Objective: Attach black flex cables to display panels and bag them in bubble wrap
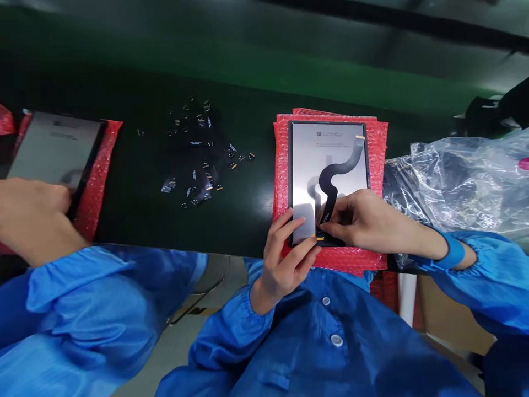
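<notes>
A grey-backed display panel [308,157] with a dark frame lies face down in front of me. Across its back runs a black S-shaped flex cable [328,179], its gold-tipped far end near the panel's upper right corner. My right hand [361,223] pinches the cable's lower end between thumb and fingers, close to the panel's bottom edge. With fingers spread, my left hand [285,256] rests on the panel's lower left corner, its fingertips beside a small connector with yellow edges [318,237]. Under the panel is red bubble wrap [378,165].
Many small dark flex parts [202,160] lie scattered on the dark green table [248,220]. To the left, a co-worker's hand [37,215] is over another panel [61,138] on red wrap. Clear plastic bags [450,176] are heaped at the right.
</notes>
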Tool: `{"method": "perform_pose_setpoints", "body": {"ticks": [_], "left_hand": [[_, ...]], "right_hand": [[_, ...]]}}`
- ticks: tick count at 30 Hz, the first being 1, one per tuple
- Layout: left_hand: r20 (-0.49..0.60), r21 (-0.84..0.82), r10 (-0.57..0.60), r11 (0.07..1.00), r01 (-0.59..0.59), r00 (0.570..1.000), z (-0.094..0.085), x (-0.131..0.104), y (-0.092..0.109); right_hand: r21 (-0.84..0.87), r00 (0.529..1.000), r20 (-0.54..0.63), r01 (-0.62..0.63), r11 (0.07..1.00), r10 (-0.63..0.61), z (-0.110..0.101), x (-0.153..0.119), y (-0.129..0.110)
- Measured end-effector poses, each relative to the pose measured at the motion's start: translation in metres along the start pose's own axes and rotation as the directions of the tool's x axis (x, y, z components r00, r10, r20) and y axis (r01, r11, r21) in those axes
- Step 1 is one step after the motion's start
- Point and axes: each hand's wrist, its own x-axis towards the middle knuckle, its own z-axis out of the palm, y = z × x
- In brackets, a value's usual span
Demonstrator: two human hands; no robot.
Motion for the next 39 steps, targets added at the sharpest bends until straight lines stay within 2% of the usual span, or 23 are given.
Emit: {"method": "perform_pose_setpoints", "body": {"ticks": [13,27,39], "left_hand": [[0.014,-0.019,-0.018,1.000,0.019,1.000,-0.0005,-0.0013,0.0018],[0.020,-0.020,-0.033,0.999,0.033,0.999,-0.0004,-0.0012,0.0030],[0.022,-0.022,-0.046,0.999,0.047,0.999,-0.0010,-0.0009,0.0031]], "right_hand": [[-0.042,0.999,0.035,-0.024,0.999,0.026,0.0002,0.0013,-0.0066],[-0.098,0.999,0.047,0.015,0.995,-0.010,-0.0019,0.0011,-0.0059],[-0.101,0.988,0.116,0.112,0.989,-0.100,-0.0066,0.0012,-0.0008]]}}
